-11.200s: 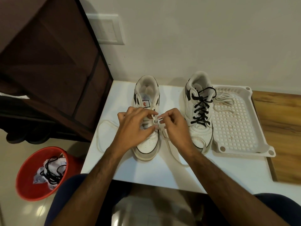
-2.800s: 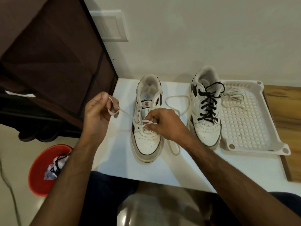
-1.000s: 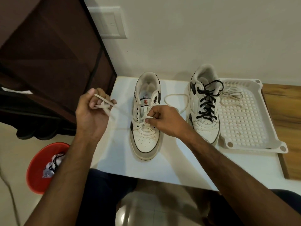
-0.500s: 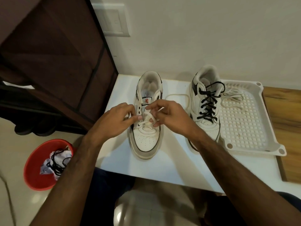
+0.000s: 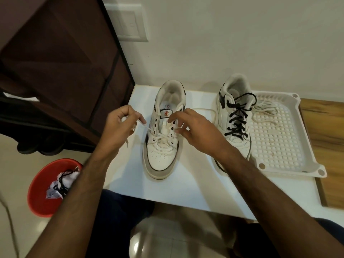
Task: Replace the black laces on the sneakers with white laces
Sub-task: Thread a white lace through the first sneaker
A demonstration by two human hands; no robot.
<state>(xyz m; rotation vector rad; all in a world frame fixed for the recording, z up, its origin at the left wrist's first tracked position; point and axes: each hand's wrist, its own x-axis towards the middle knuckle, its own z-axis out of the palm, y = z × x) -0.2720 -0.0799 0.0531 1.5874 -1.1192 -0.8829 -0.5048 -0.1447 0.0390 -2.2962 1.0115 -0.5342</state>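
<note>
Between the two hands stands the sneaker being laced [image 5: 163, 135], toe toward the person, on the white tabletop [image 5: 186, 185]. The left hand [image 5: 119, 127] sits just to that shoe's left with its fingers curled round one end of the white lace [image 5: 160, 135], which runs taut from the fist down to an eyelet on the shoe's near-left row; a short tail of lace hangs below the hand. Only the lower eyelets carry white lace, crossed over the tongue; the upper ones are bare. The right hand [image 5: 193, 127] hovers over the shoe's right eyelet row, fingers loosely spread and bent, thumb close to an eyelet; whether it pinches the lace cannot be told, and it seems to hold nothing. Just beyond the right hand a loop of the same lace lies on the tabletop. To the right of the right hand, partly behind its forearm, stands the second sneaker [image 5: 234, 118], fully threaded with black laces [image 5: 237, 118]. Touching its far side is a white perforated tray [image 5: 279, 146] with a spare white lace [image 5: 264, 110] bundled in its far corner. Below and left of the left forearm, on the floor, a red bin [image 5: 40, 192] holds crumpled paper and a black lace [image 5: 62, 181].
</note>
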